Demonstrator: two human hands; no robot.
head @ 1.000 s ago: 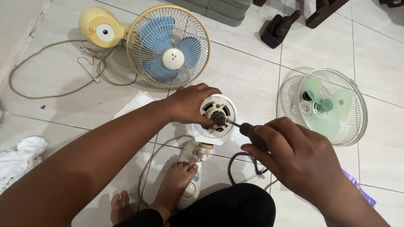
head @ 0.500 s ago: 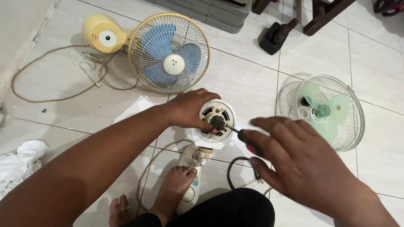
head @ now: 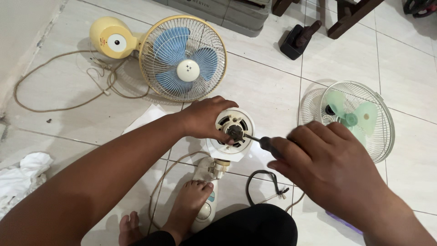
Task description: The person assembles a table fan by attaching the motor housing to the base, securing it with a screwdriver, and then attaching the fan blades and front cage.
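left hand [head: 204, 117] clasps white fan motor housing [head: 233, 132], upright on floor [head: 264, 86] | right hand [head: 327, 166] closed around screwdriver [head: 264, 142], tip at motor centre | foot [head: 189, 200] pins fan base [head: 207, 200] | risk: tip may slip off the screw (angled shaft), jabbing left fingers beside it

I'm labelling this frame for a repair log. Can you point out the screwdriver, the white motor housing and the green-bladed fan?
screwdriver [head: 268, 145]: head view, dark handle at the fingers.
white motor housing [head: 230, 151]: head view, lower white shell.
green-bladed fan [head: 351, 120]: head view, centre hub.
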